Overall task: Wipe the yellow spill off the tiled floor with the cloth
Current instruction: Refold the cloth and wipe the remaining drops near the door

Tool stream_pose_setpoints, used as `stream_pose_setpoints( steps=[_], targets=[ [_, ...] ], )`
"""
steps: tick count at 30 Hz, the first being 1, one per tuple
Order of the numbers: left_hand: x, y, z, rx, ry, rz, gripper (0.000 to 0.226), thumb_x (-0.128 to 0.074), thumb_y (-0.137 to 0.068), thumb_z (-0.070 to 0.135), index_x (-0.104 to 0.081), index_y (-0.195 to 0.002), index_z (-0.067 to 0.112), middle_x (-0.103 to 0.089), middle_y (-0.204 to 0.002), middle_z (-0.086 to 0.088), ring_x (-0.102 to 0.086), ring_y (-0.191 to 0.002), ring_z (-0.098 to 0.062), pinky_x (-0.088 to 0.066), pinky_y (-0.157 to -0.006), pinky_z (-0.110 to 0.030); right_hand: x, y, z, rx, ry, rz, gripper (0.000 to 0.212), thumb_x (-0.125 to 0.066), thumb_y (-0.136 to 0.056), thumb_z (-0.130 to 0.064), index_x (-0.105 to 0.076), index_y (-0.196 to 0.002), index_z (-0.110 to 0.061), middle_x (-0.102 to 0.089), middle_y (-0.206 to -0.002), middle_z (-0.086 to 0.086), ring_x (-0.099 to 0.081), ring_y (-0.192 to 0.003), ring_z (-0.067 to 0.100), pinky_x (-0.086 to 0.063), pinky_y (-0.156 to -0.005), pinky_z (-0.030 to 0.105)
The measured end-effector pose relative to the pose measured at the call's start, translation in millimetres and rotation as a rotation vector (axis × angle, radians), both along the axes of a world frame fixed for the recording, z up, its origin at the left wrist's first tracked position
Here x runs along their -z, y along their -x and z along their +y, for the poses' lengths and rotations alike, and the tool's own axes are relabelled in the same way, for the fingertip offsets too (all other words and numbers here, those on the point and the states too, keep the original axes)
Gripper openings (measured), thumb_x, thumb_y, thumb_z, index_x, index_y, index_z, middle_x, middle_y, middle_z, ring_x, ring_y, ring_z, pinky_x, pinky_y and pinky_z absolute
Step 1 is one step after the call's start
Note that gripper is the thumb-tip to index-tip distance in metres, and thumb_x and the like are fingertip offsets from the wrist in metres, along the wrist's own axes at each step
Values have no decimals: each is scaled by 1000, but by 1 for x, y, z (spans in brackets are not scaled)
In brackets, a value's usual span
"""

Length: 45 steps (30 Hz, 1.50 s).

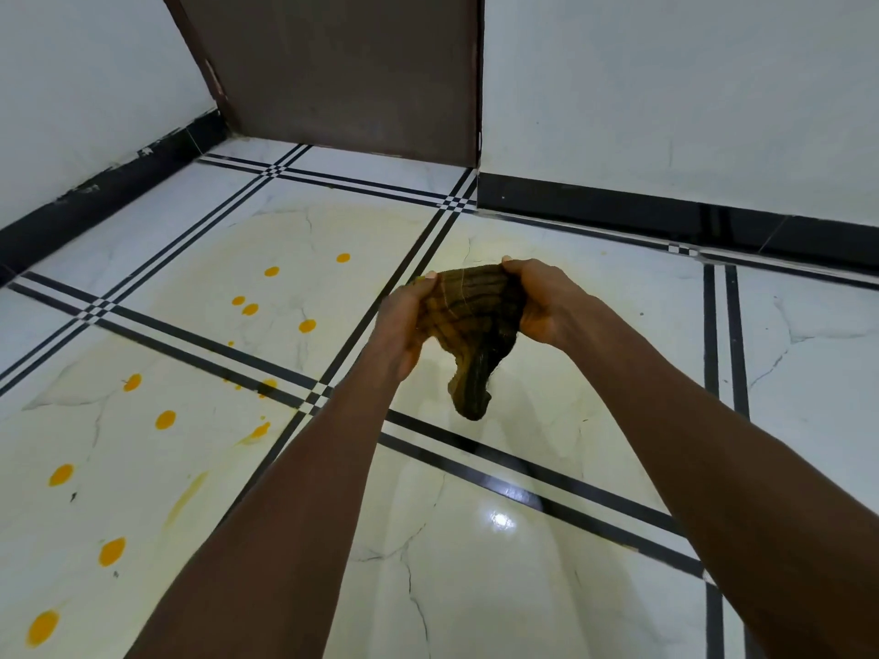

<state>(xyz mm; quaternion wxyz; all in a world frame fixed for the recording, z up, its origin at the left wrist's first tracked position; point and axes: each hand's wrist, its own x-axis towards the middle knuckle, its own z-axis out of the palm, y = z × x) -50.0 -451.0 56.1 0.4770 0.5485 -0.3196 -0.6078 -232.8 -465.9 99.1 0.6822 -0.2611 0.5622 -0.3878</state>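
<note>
Both hands grip the brown striped cloth [468, 321] in mid-air: left hand [404, 321] and right hand [547, 302] each closed on an upper edge, tail hanging free above the tiled floor [523, 539]. Looks like refolding between wipes. Yellow spill drops [112, 551] sit well left, untouched. Next: lower the cloth onto them.

Your cloth [468, 325] is off the floor; the yellow spill [112, 551] sits on the tiles.

You hold a dark brown ribbed cloth bunched and stretched, one end drooping to a point. Orange-yellow drops dot the white, black-lined tiled floor [499, 587] to your left (a few smeared), within a pale yellowish film that spreads under the cloth too.
</note>
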Motion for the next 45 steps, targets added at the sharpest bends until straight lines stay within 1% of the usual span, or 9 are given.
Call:
stream_pose_setpoints(
  steps=[4, 11, 14, 24, 33, 36, 40, 43, 45],
  targets=[
    [-5, -10, -10, -87, 69, -291, 45, -79, -89, 31, -58, -124, 12, -73, -115, -12, -71, -108, -28, -58, -97, -47, 4, 14, -2, -67, 57, 337, 15, -63, -104, -21, -62, -113, -9, -65, -108, 7, -65, -93, 21, -53, -84, 39],
    [-23, -11, -20, -31, 253, -535, 41, -82, -83, 40, -61, -114, 24, -71, -115, -19, -74, -103, -32, -64, -86, -53, 6, 26, -8, -67, 200, 307, 61, -76, -92, -8, -48, -146, -19, -60, -125, 9, -62, -115, 26, -54, -92, 42],
    [-31, -17, -24, -11, 313, -583, 28, -81, -85, 33, -75, -106, 15, -77, -107, -11, -75, -103, -27, -61, -96, -50, 2, 33, -12, -187, 318, 360, 51, -74, -92, -3, -60, -141, -12, -64, -126, 8, -62, -122, 26, -57, -92, 34],
    [-47, -25, -23, 287, 317, -918, 51, -92, -74, 21, -73, -120, 6, -73, -114, -11, -68, -103, -22, -58, -87, -32, -9, 27, -17, -507, 526, 1011, 53, -83, -85, -6, -67, -136, -3, -69, -132, 16, -65, -118, 29, -52, -87, 31],
    [-37, -22, -25, 316, 344, -1162, 50, -90, -77, 17, -74, -123, 8, -74, -115, -12, -67, -103, -24, -56, -90, -36, 2, 21, -19, -515, 556, 1155, 35, -69, -98, -8, -69, -133, -1, -70, -129, 20, -67, -114, 34, -51, -98, 35],
    [-39, -24, -27, 255, 382, -1151, 29, -85, -83, 20, -80, -109, 8, -77, -98, -12, -67, -87, -20, -57, -84, -36, 4, 23, -23, -509, 566, 1167, 33, -66, -100, -10, -69, -132, -1, -70, -126, 19, -66, -113, 32, -50, -100, 35],
    [-60, -37, -20, 177, 430, -1156, 22, -77, -90, 31, -81, -91, 10, -67, -77, -1, -59, -78, -16, -49, -74, -30, -26, 29, -26, -474, 674, 1085, 26, -67, -100, -20, -76, -116, -2, -71, -107, 12, -58, -96, 19, -43, -71, 20],
    [-110, -41, -3, 87, 345, -805, 21, -73, -94, 35, -75, -96, 14, -65, -99, 4, -60, -94, -5, -47, -79, -14, -73, 36, -13, -441, 599, 810, 22, -67, -100, -32, -76, -101, -11, -71, -105, 9, -61, -102, 21, -46, -82, 25],
    [-151, -38, 5, 81, 309, -550, 27, -68, -99, 36, -77, -111, 14, -75, -109, 0, -69, -103, -8, -52, -93, -23, -113, 39, -2, -392, 517, 557, 25, -65, -101, -35, -74, -110, -14, -73, -112, 6, -65, -111, 19, -48, -94, 33]
  ],
)
